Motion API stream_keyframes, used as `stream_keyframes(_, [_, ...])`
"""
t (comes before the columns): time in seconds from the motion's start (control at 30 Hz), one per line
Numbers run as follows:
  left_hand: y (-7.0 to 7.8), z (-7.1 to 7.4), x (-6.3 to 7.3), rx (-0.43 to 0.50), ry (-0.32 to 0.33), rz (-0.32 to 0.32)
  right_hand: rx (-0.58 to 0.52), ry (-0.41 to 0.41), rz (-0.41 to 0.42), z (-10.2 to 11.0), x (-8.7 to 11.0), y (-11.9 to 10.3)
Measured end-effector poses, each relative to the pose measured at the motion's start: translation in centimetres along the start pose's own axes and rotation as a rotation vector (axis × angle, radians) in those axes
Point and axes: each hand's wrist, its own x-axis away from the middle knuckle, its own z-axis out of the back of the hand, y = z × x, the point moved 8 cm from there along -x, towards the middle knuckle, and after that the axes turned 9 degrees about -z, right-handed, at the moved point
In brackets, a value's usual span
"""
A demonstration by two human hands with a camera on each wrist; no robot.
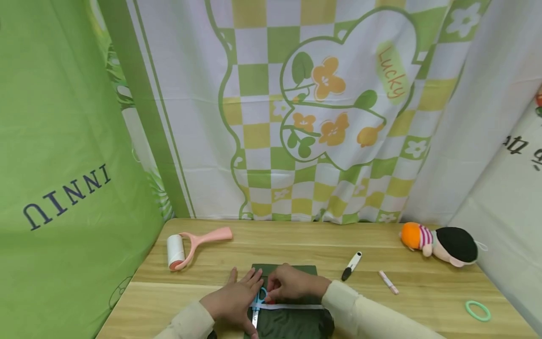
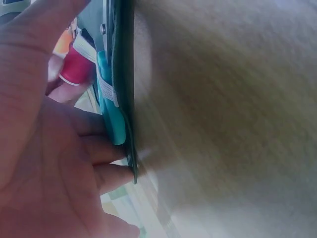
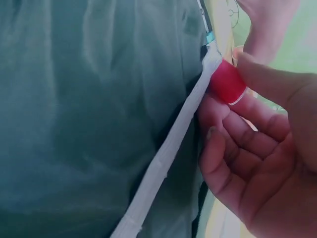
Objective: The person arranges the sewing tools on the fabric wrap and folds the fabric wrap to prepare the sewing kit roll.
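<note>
A dark green fabric case [image 1: 288,325] lies in front of me, a white elastic band [image 1: 296,307] running across it. Scissors with light blue handles [image 2: 116,124] are tucked under the band at the case's left side. My left hand [image 1: 230,300] rests there with fingers spread, its fingertips along the case edge beside the handles. With thumb and fingers, my right hand [image 1: 292,283] pinches a small red spool [image 3: 228,83] with a white rim. In the right wrist view the spool sits right at the band, its inner end hidden by it.
Behind the case at left lies a pink-handled lint roller [image 1: 199,242]. To the right are a black-and-white pen-shaped tool [image 1: 352,266], a small pink-and-white stick [image 1: 388,282], a green ring [image 1: 478,311] and a plush doll [image 1: 442,242]. Curtains hang behind the wooden table [image 1: 296,235].
</note>
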Motion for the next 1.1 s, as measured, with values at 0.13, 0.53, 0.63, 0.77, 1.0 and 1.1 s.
stream_keyframes(0.13, [0.0,0.0,-0.1,0.003,-0.001,-0.001,-0.052,-0.001,0.012,0.3,-0.1,0.3])
stream_keyframes(0.53, [0.0,0.1,0.0,0.025,-0.012,-0.012,0.068,0.1,0.092,0.1,0.2,0.4])
stream_keyframes(0.63, [-0.1,0.1,0.0,0.017,-0.006,-0.008,0.05,0.104,0.035,0.1,0.1,0.7])
stream_keyframes(0.77, [-0.1,0.2,0.0,0.005,-0.001,-0.005,-0.01,0.114,-0.037,0.4,-0.1,1.1])
stream_keyframes(1.0, [-0.1,0.2,0.0,0.013,-0.005,-0.013,-0.074,0.107,-0.082,0.5,-0.3,1.6])
stream_keyframes(1.1, [-0.2,0.1,0.0,0.015,-0.006,-0.019,-0.08,0.103,-0.091,0.4,-0.4,1.8])
